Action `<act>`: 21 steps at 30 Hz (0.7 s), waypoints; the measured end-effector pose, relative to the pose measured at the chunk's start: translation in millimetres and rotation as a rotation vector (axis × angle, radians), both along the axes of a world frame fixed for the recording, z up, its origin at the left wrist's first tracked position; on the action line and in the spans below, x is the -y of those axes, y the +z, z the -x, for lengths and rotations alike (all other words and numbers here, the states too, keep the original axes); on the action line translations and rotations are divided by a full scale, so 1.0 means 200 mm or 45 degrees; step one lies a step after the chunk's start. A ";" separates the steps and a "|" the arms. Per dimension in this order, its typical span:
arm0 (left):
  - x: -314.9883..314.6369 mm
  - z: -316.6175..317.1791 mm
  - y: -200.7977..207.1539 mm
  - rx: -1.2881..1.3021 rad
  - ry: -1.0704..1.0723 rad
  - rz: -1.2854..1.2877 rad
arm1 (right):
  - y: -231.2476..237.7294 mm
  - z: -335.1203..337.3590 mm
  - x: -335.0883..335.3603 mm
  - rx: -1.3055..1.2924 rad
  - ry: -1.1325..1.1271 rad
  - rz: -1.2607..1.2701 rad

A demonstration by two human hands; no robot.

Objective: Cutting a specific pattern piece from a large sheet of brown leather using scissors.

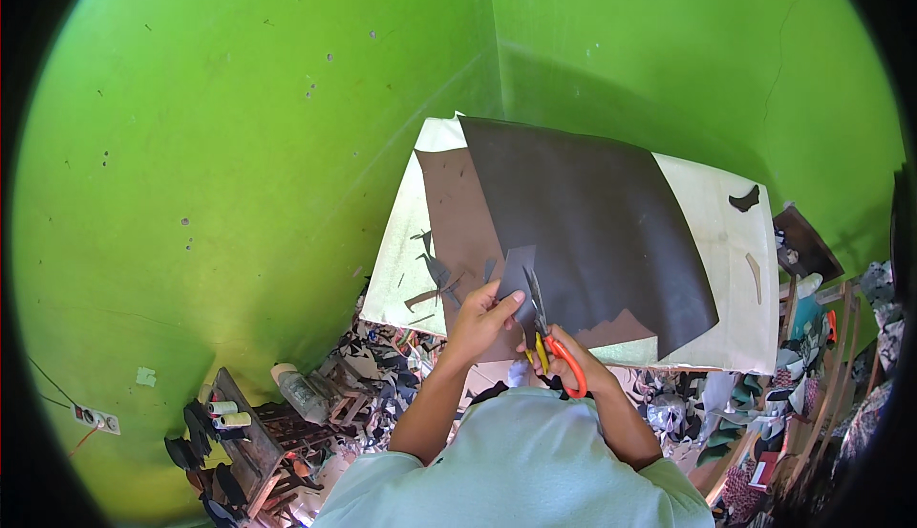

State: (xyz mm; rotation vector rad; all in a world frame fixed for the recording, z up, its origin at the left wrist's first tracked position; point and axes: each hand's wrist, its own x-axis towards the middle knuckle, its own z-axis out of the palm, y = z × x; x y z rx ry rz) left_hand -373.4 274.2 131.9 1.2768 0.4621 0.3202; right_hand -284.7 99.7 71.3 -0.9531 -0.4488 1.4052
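Observation:
Over the near edge of the table, my left hand (478,322) pinches a small dark grey piece of sheet material (518,268) between thumb and fingers. My right hand (590,367) is closed around the orange and yellow handles of a pair of scissors (537,304). The blades point away from me, along the right edge of the grey piece. Whether they touch it, I cannot tell. Beneath both hands a large dark brown sheet (592,213) lies across the table, partly over a lighter brown sheet (451,193).
Pale covering shows on the table (712,213). Dark offcuts (439,272) lie left of my hands; a black cut piece (744,199) is at the far right. Scraps (382,351) cover the floor. A wooden bench (250,432) stands lower left. Green walls (287,146) meet behind the table.

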 end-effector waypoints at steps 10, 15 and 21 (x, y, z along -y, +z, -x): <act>0.05 -0.06 0.00 -0.015 0.097 0.070 | 0.08 0.02 0.00 0.768 0.004 -0.044; 0.05 -0.07 0.01 0.030 0.081 0.091 | 0.03 0.04 -0.01 0.660 -0.072 -0.079; 0.06 -0.06 0.01 0.058 0.101 0.115 | 0.04 0.05 -0.04 0.752 -0.108 -0.103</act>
